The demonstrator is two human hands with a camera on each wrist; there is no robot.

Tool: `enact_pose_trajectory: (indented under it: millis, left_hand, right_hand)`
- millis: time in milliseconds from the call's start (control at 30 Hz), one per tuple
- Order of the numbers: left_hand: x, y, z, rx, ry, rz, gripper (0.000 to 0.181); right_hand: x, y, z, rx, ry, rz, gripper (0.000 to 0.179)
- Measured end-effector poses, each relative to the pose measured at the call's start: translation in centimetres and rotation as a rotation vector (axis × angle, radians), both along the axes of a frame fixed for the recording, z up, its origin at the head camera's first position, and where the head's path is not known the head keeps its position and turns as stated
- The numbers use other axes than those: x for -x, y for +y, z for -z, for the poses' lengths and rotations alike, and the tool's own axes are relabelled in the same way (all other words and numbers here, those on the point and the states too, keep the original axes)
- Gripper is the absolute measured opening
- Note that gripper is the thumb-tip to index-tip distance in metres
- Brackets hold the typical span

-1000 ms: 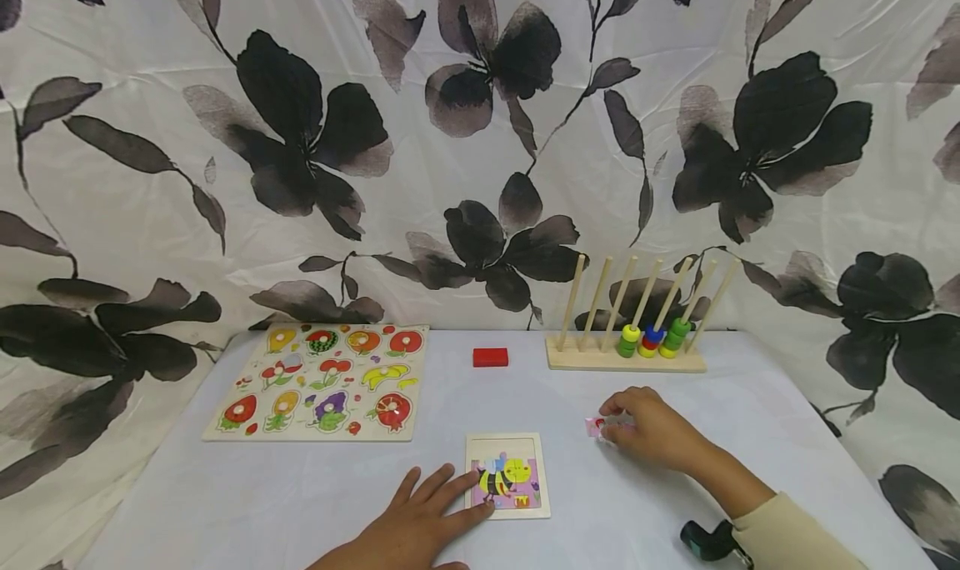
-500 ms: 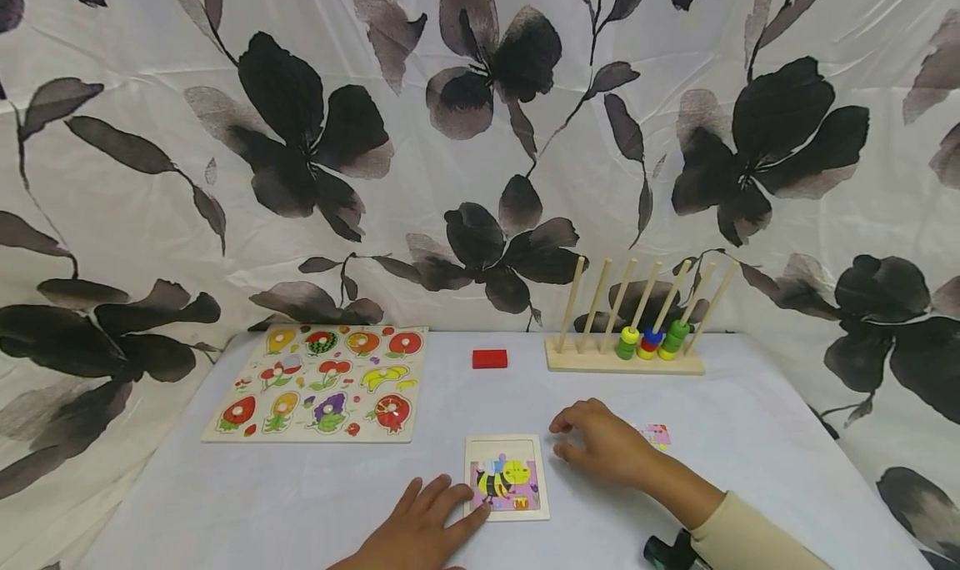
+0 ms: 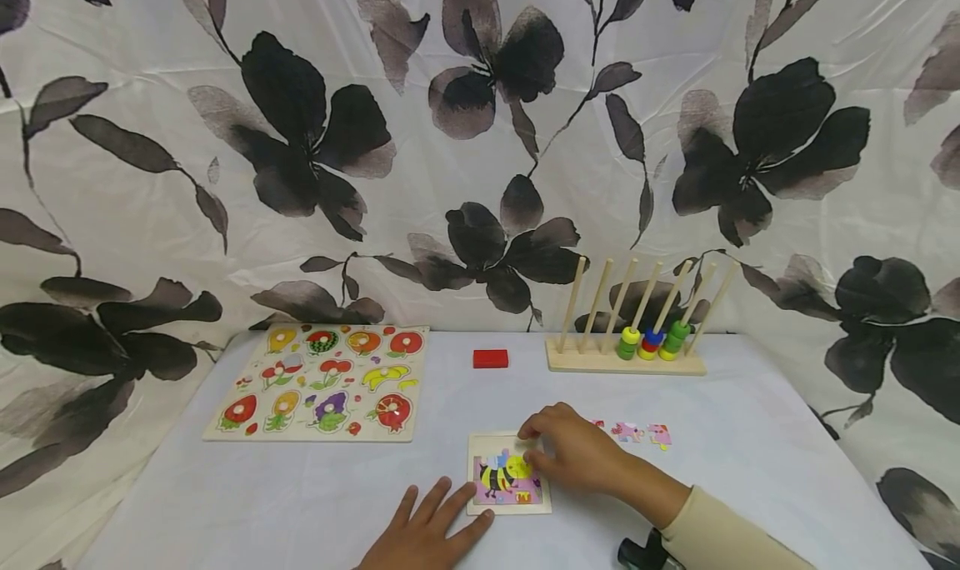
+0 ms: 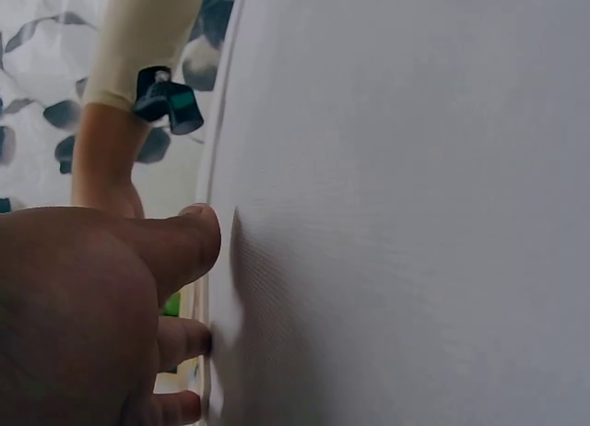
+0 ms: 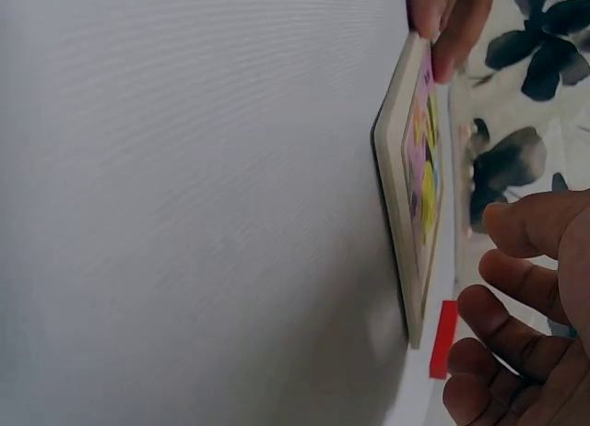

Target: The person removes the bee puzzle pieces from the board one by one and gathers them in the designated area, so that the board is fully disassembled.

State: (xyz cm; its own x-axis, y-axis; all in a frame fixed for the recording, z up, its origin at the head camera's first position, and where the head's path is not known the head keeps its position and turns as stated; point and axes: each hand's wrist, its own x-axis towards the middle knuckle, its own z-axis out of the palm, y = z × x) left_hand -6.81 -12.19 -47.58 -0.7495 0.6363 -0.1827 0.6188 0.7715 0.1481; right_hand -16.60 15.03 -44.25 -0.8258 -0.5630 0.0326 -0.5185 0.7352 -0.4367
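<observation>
A small wooden jigsaw tray (image 3: 510,510) with a bee picture (image 3: 495,480) lies flat at the front middle of the table; a strip along its far side shows bare wood. My left hand (image 3: 426,527) is spread at the tray's near left, fingertips right at its edge. Over the tray's far right corner hovers my right hand (image 3: 576,450), fingers loosely bent. In the right wrist view, no thing shows between that hand's thumb and fingers (image 5: 502,320). Just right of it lie pink jigsaw pieces (image 3: 627,432), one partly hidden by the hand.
At the back left lies a fruit peg puzzle board (image 3: 315,382). A red block (image 3: 491,359) sits at the back middle. Behind my right hand stands a wooden peg rack (image 3: 626,367) with coloured rings. A patterned cloth (image 3: 480,137) hangs behind the table (image 3: 300,487).
My right hand has moved left from the loose pink pieces to the jigsaw tray, uncovering those pieces. The left hand has shifted slightly right and down, staying by the tray.
</observation>
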Motion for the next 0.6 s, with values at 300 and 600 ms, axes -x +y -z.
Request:
enact_pose_trajectory:
  millis: [300,600]
  left_hand:
    - [0.9,0.9,-1.1,0.006,-0.1,-0.068,0.092]
    - [1.3,1.2,-1.5,0.008,-0.15,-0.093,0.087]
  right_hand:
    - [0.7,-1.4,0.2,0.009,0.025,-0.039,0.023]
    - [1.1,-3.2,0.7,-0.034,0.005,-0.067,0.026]
